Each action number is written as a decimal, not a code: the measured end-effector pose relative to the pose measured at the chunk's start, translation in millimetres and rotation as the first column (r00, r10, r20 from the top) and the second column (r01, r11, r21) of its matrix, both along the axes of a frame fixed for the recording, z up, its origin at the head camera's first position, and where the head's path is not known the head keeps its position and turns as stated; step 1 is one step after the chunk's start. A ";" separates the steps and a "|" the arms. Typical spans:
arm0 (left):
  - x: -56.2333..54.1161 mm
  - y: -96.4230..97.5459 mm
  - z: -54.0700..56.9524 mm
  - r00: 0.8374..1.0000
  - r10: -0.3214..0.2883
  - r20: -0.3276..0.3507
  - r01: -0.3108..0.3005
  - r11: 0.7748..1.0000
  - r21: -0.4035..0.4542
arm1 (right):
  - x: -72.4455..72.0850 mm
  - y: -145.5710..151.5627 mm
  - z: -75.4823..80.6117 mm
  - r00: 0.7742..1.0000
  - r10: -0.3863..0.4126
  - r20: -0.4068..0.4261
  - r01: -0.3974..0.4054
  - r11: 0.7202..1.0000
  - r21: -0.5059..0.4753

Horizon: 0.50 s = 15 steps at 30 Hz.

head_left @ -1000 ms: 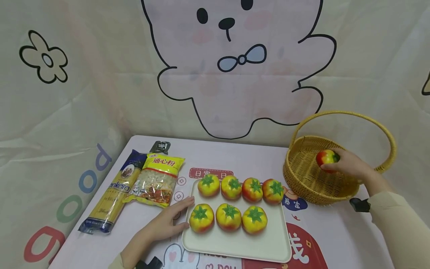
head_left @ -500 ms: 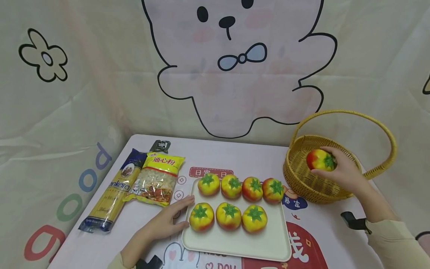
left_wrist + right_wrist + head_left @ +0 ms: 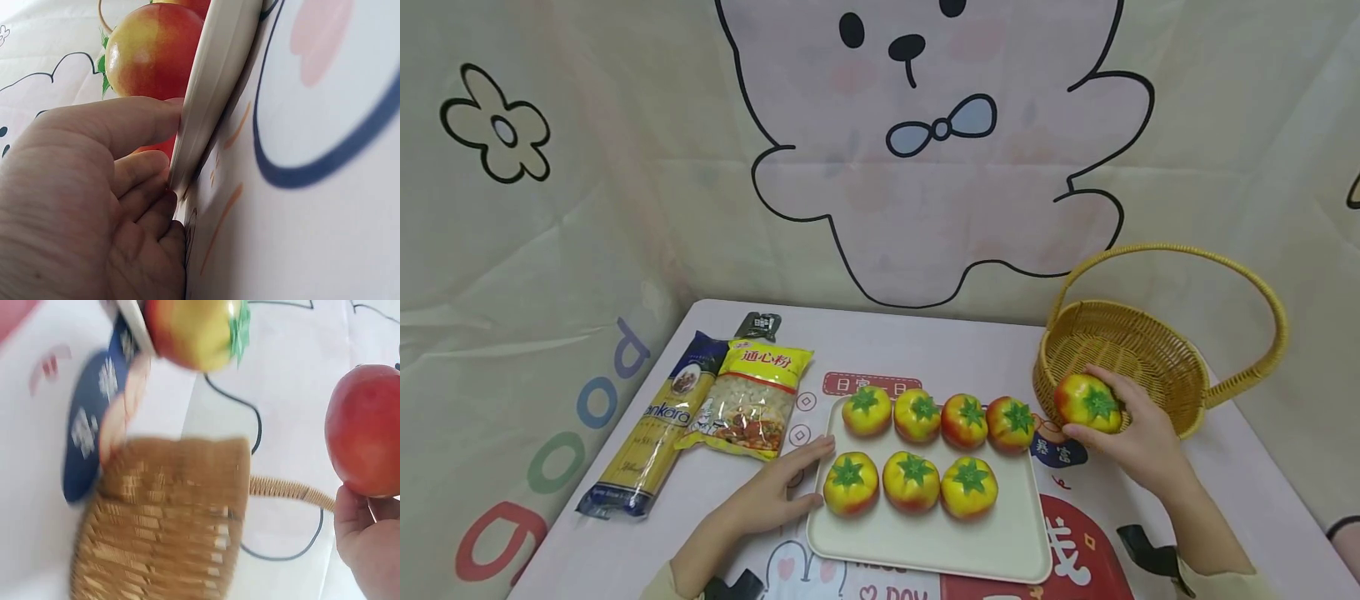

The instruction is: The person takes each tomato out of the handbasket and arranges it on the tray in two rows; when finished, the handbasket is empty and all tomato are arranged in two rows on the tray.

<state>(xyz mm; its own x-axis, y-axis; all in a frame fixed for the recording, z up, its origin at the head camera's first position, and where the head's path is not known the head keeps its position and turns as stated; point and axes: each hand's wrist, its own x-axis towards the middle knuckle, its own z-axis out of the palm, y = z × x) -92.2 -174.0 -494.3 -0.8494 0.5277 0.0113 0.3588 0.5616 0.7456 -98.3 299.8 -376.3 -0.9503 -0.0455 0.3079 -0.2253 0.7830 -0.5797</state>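
My right hand [image 3: 1142, 442] grips a yellow-red tomato [image 3: 1078, 398] with a green star-shaped top, thumb and fingers around its sides. It is held up over the left front rim of the wicker basket [image 3: 1150, 346]; the right wrist view shows the tomato's red underside [image 3: 365, 431]. Extended fingers of my left hand [image 3: 767, 496] touch the left edge of a cream tray [image 3: 925, 546]. In the left wrist view the thumb [image 3: 147, 122] lies at the tray rim [image 3: 215, 75]. Similar tomatoes stand on the tray, three in the front row [image 3: 911, 482] and several behind [image 3: 963, 422].
Left of the tray lie a yellow bag of macaroni [image 3: 752, 404] and a long spaghetti pack [image 3: 655, 433], with a small dark packet [image 3: 758, 326] behind them. The basket's tall handle [image 3: 1247, 275] arches up at the right. A printed cloth [image 3: 625, 167] hangs behind the table.
My right hand has carried the tomato from inside the basket leftward and toward me, to the basket's front left rim. The left hand, the tray and its tomatoes stay in place.
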 end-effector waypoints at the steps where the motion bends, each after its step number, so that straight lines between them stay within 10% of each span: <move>1: -0.1 0.1 0.1 1.000 0.002 0.003 -0.002 1.000 -0.001 | 3.9 -3.8 -2.4 1.000 0.002 -0.001 -0.002 1.000 -0.003; 15: 0.0 0.8 -0.2 1.000 0.011 0.017 -0.011 1.000 -0.005 | 51.4 -32.2 -45.0 0.971 0.029 0.237 -0.009 0.996 -0.087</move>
